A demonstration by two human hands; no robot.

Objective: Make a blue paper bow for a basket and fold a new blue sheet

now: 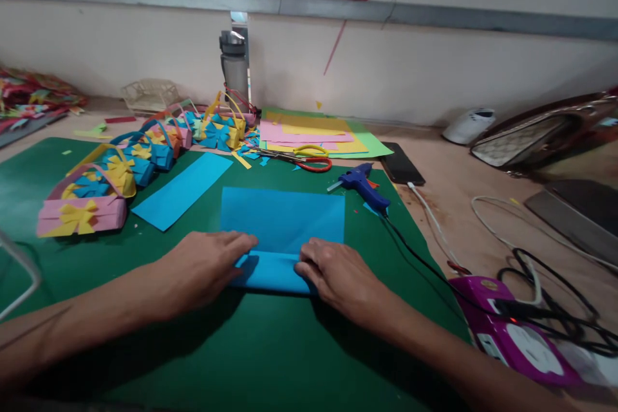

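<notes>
A sheet of blue paper (284, 215) lies on the green mat (270, 347), its near part folded up and over toward the middle. My left hand (207, 267) grips the left end of the folded flap, thumb and fingers closed on it. At the right end, my right hand (335, 273) holds the same flap with curled fingers. The fold's near edge runs between both hands. A separate blue paper strip (183, 190) rests beyond my left hand. To the upper right of the sheet, a blue glue gun (362, 187) lies on its side, its cord trailing right.
Several small paper baskets with bows (82, 215) line the left. Scissors (299, 158) lie before stacked coloured sheets (313, 132). A bottle (235, 64) stands behind. On the right are a phone (403, 164), cables, a purple power strip (516, 335) and a bag (526, 132).
</notes>
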